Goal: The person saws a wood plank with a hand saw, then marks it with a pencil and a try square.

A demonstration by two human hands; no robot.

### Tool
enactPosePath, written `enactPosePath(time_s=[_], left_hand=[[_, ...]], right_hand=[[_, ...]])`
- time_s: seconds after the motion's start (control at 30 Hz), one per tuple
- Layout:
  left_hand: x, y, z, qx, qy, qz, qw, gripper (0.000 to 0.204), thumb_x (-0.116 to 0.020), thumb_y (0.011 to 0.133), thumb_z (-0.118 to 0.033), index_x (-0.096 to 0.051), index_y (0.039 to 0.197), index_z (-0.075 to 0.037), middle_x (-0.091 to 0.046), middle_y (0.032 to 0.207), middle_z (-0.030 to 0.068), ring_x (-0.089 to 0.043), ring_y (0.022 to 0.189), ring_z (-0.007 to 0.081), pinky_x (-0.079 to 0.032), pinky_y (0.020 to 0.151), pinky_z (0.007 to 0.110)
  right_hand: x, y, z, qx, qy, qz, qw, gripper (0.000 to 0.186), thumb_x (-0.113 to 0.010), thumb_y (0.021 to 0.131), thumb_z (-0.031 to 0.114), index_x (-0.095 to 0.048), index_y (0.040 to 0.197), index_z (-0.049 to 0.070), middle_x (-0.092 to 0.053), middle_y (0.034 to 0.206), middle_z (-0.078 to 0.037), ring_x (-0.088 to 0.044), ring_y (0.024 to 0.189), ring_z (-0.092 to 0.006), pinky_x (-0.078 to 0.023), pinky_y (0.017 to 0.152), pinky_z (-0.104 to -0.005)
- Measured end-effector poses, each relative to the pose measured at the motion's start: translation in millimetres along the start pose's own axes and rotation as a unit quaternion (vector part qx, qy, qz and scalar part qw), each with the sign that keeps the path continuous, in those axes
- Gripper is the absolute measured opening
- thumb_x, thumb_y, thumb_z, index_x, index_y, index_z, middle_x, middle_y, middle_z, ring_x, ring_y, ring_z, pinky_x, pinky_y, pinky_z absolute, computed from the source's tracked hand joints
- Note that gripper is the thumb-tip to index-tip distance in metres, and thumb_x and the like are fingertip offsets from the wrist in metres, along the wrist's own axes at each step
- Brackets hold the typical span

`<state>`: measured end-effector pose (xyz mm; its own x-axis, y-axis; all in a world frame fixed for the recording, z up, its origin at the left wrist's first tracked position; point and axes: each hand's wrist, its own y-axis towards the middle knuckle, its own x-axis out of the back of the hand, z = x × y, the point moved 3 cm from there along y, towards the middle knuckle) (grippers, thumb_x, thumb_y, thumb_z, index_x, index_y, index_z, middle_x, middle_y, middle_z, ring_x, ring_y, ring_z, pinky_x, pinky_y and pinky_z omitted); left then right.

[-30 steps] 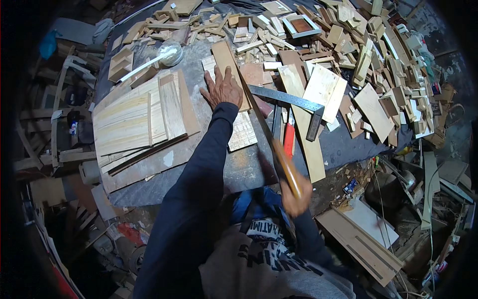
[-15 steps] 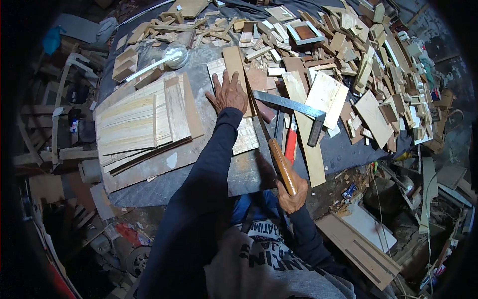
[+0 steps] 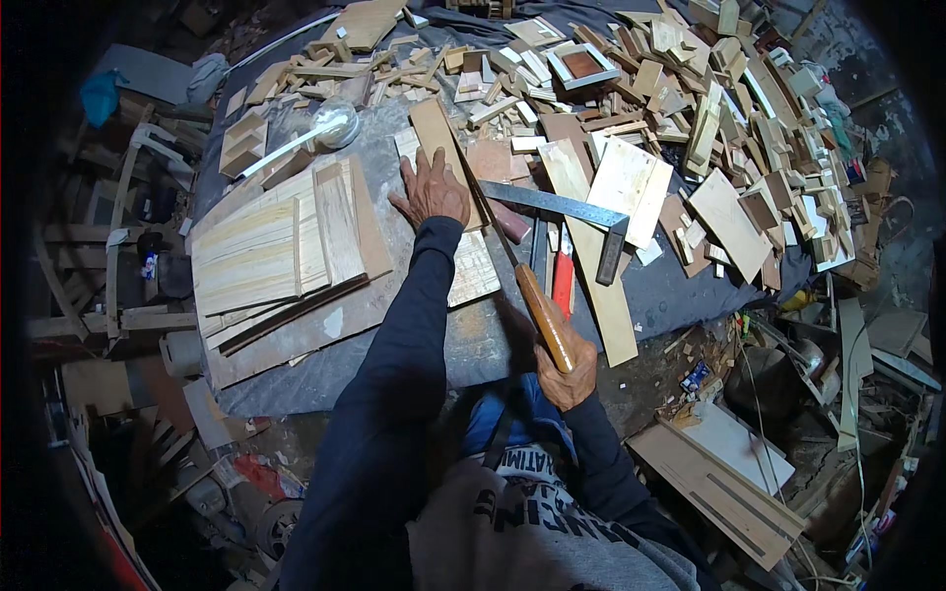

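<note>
My left hand [image 3: 434, 190] lies flat with fingers spread, pressing on a narrow brown board [image 3: 430, 123]. Under that board is a pale wood panel [image 3: 475, 274], its lower end sticking out toward me. The closed fingers of my right hand [image 3: 570, 366] wrap the glossy wooden handle [image 3: 545, 317] of a hand saw. Its dark blade [image 3: 498, 217], seen nearly edge-on, runs up along the board's right edge; its teeth cannot be made out. A metal try square [image 3: 552, 199] lies just right of the blade. A red-handled tool [image 3: 563, 281] rests below the square.
Stacked wood panels [image 3: 266, 251] lie left of my left arm. Behind them are a compartmented wooden box [image 3: 243, 145] and a clear round container [image 3: 337, 125]. Wood offcuts [image 3: 645, 89] heap across the table's back and right. A long pale plank [image 3: 601, 295] overhangs the front edge.
The whole view has turned and shifted slightly, so the table's contents sit a little further left. My left hand still presses the board, and my right hand still grips the saw.
</note>
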<state>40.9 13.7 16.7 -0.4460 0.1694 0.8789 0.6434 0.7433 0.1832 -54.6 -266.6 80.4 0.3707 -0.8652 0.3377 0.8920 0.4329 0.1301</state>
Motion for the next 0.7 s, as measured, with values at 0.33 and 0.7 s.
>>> enactPosePath(time_s=[0.33,0.7], left_hand=[[2.6,-0.3,0.7,-0.013,0.004,0.004,1.000,0.049,-0.043,0.096,-0.030,-0.045,0.143,-0.017,-0.025,0.158,0.0098,-0.012,0.146,0.0418,-0.015,0.107,0.074],[0.2,2.1,-1.5,0.000,0.017,0.029,0.999,0.048,-0.041,0.096,-0.032,-0.045,0.144,-0.026,-0.025,0.158,0.0078,-0.012,0.146,0.0402,-0.014,0.108,0.073]], right_hand=[[4.0,0.1,-4.6,0.016,0.013,-0.001,1.000,0.051,-0.063,0.082,0.001,-0.055,0.132,0.003,-0.069,0.103,-0.016,-0.068,0.090,-0.0199,-0.050,0.081,-0.0284],[5.2,3.6,8.0,-0.005,0.025,0.040,0.999,0.053,-0.063,0.084,0.005,-0.050,0.135,0.002,-0.065,0.114,-0.023,-0.068,0.103,-0.0325,-0.051,0.088,-0.0330]])
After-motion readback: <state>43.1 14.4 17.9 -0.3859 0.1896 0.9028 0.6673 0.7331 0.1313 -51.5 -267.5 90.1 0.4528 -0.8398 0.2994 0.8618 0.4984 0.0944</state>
